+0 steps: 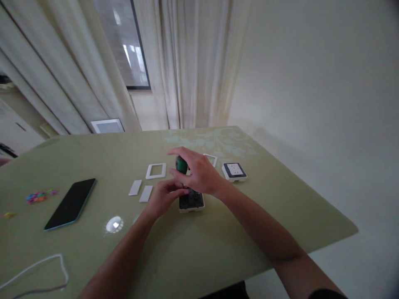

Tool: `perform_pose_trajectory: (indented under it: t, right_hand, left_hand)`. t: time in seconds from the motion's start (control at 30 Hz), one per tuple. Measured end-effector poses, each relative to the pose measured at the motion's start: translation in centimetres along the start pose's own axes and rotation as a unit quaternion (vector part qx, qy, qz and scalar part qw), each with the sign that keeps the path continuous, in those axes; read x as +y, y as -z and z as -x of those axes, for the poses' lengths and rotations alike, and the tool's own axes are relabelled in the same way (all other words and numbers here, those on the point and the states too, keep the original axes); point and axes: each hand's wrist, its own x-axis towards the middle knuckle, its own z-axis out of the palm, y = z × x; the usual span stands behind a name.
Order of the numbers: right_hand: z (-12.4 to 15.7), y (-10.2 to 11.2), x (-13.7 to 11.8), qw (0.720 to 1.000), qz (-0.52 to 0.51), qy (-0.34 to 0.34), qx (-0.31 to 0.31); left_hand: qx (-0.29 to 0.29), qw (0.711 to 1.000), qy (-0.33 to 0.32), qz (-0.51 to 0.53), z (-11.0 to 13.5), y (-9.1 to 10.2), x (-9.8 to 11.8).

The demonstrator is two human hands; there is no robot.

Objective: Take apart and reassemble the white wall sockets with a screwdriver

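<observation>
My right hand (201,171) is curled round the green handle of a screwdriver (181,165), which stands roughly upright. Its lower end meets a wall switch (191,201) with a dark inner face and a white base, lying on the table. Close to the screwdriver's tip, my left hand (166,194) has thumb and fingers pinched together at the switch's left edge. What sits in that pinch is too small to make out. Part of the switch's far side is hidden behind my hands.
Left of my hands lie a white frame (156,170) and two white switch plates (135,187) (146,193). Another white frame (211,160) and a wall socket (234,171) are at right. A tablet (71,204), colourful small pieces (39,197) and a white cable (62,265) lie further left.
</observation>
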Motion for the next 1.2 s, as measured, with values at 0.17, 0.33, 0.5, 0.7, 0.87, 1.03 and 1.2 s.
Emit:
perform_pose_trajectory:
  t: [0.17,0.33,0.5,0.7,0.87,1.03,1.2]
  right_hand:
    - [0.15,0.01,-0.11,1.0,-0.004,-0.023,0.007]
    - [0.16,-0.05,-0.16,0.999,-0.016,-0.05,0.012]
    - [0.23,-0.21,0.16,0.998,-0.022,-0.064,0.016]
    - [0.29,-0.42,0.11,0.997,-0.018,-0.067,0.027]
    - [0.34,-0.54,-0.1,0.996,-0.024,-0.086,0.021]
    - [0.41,-0.59,-0.24,0.994,-0.038,-0.1,0.0]
    - [0.47,-0.56,-0.27,0.993,-0.055,-0.105,-0.002]
  left_hand:
    - [-0.021,1.0,-0.014,0.002,0.15,0.63,-0.45]
    - [0.019,1.0,-0.002,0.012,0.01,0.37,-0.38]
    - [-0.01,1.0,-0.014,0.02,0.05,0.37,-0.06]
    - [0.027,0.998,-0.006,0.064,0.06,0.35,-0.22]
    - [0.028,0.999,0.0,0.034,0.02,0.01,-0.28]
    - [0.044,0.997,-0.01,0.062,0.09,-0.28,-0.06]
    - [0.06,0.998,-0.007,0.029,0.24,-0.23,0.19]
